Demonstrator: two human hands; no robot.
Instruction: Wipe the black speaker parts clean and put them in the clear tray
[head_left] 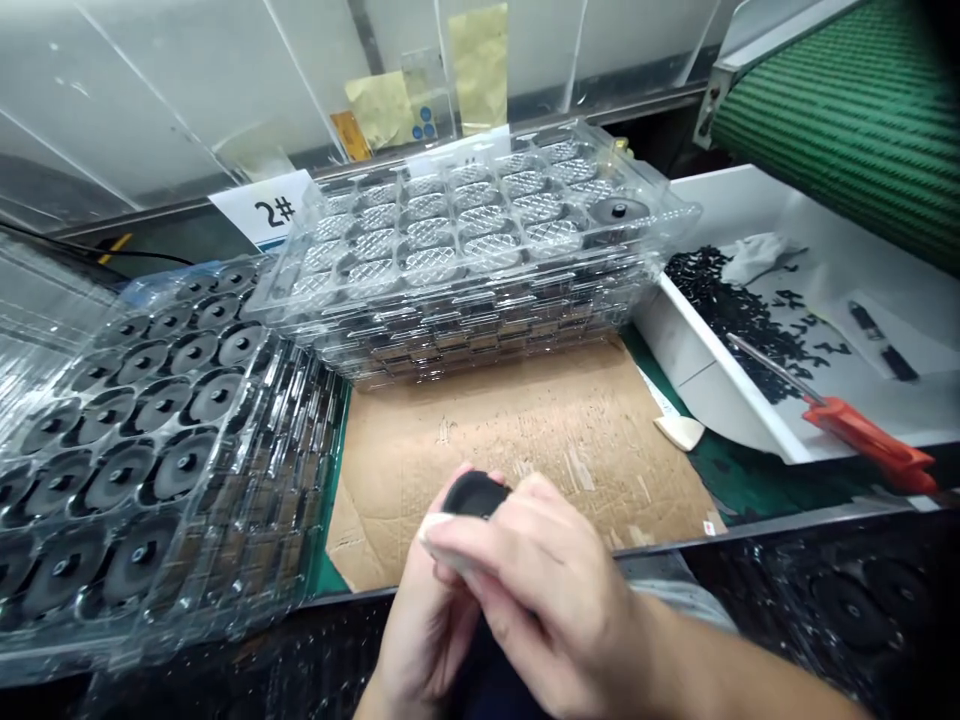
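Observation:
Over the front edge of the cardboard, both hands meet around a round black plastic part (474, 494). My left hand (431, 610) grips it from the left and below, with the fingertips showing behind its rim. Across the near side of the part lies my right hand (559, 580), its fingers bent and pressed together. Whatever the right fingers hold, if anything, is hidden. Much of the part is covered by the right thumb and knuckles. Beneath the hands is a brown cardboard sheet (495, 430).
At left, stacked clear trays (247, 470) carry round dark parts. Another clear tray stack (465, 300) stands behind the cardboard, one part in its top tray. To the right, a white bin (705, 390) holds small black pieces, a marker (866, 320) and an orange-handled tool (870, 435), below a green conveyor belt (840, 120).

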